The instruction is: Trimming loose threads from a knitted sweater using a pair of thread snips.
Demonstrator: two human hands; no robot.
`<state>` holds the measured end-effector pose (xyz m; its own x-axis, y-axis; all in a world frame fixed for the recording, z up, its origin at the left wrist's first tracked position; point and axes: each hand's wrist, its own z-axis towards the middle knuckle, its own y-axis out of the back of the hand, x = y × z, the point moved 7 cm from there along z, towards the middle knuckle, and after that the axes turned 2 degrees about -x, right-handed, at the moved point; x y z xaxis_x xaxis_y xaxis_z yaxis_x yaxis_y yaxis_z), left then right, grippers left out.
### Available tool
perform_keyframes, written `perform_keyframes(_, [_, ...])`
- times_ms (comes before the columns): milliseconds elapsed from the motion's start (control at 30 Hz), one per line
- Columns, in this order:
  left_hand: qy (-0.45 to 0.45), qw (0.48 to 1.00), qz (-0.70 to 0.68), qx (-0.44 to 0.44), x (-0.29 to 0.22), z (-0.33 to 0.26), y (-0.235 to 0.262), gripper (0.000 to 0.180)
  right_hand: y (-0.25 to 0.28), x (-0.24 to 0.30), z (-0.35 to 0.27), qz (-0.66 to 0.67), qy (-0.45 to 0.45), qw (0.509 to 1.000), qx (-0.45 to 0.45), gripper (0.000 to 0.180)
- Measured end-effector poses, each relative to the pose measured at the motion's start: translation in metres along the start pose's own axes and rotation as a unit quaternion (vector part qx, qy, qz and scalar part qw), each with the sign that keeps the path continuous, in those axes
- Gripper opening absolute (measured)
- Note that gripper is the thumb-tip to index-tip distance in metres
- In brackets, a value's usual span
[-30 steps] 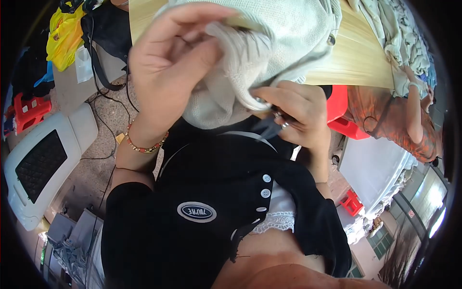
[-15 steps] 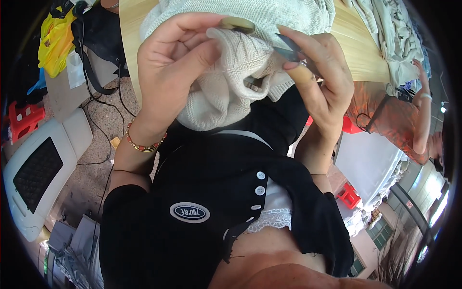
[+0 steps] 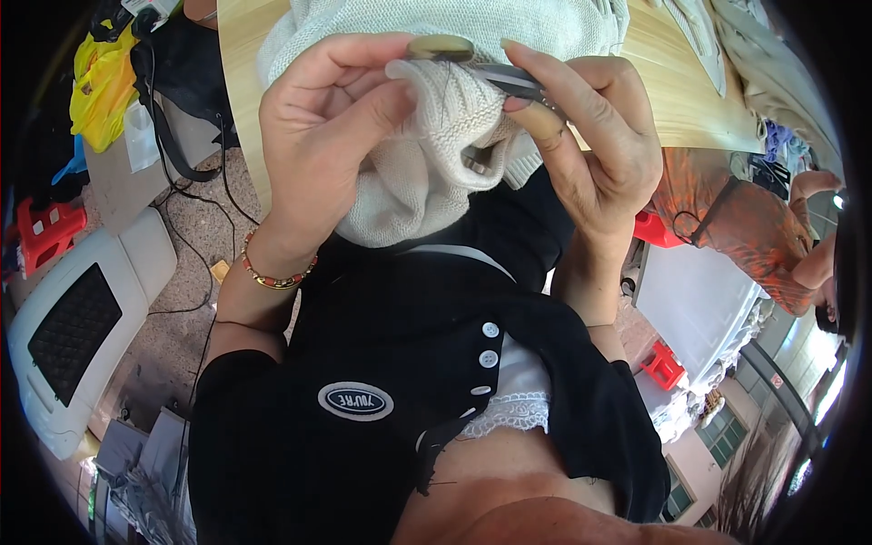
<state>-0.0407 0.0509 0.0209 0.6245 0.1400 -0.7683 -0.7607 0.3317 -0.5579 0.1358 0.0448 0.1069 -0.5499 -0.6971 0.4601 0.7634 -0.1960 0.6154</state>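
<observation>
My left hand (image 3: 331,127) pinches the edge of a cream knitted garment (image 3: 400,195), bunched up in front of my chest. A hole-like fold opens in the knit below my fingertips. In my right hand (image 3: 595,127) is a pair of small dark metal thread snips (image 3: 510,80), held between thumb and fingers. Their pointed blades meet the knit right beside my left fingertips, close together; whether a thread lies between them is too small to tell. Part of the garment hangs toward my lap, and more pale knitwear (image 3: 472,27) lies behind it on the table.
The wooden table (image 3: 699,109) spreads ahead, with further knitwear (image 3: 772,73) at its right side. A person in an orange patterned top (image 3: 727,222) is at the right. At the left are a pale chair (image 3: 100,318), a red stool (image 3: 53,232), a yellow bag (image 3: 104,91) and black cables.
My right hand has moved left, bringing the snips onto the knit, and the blades have come closer together. My left hand keeps its hold. The other person's arm has lowered.
</observation>
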Motion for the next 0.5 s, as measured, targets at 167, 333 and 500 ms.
perform_keyframes(167, [-0.015, 1.0, 0.022, -0.001, -0.0009, 0.0007, -0.0049, 0.027, -0.0028, -0.0015, -0.0008, 0.007, -0.014, 1.0, 0.007, 0.039])
perform_keyframes(333, [-0.033, 0.998, -0.004, -0.055, -0.0023, 0.0023, -0.0036, 0.028, -0.0047, -0.003, -0.0029, 0.009, -0.025, 0.999, 0.018, 0.039])
perform_keyframes(500, [-0.031, 0.998, -0.01, -0.045, -0.0019, 0.003, -0.0038, 0.028, -0.004, 0.0012, -0.0017, 0.012, -0.055, 0.997, 0.051, 0.038])
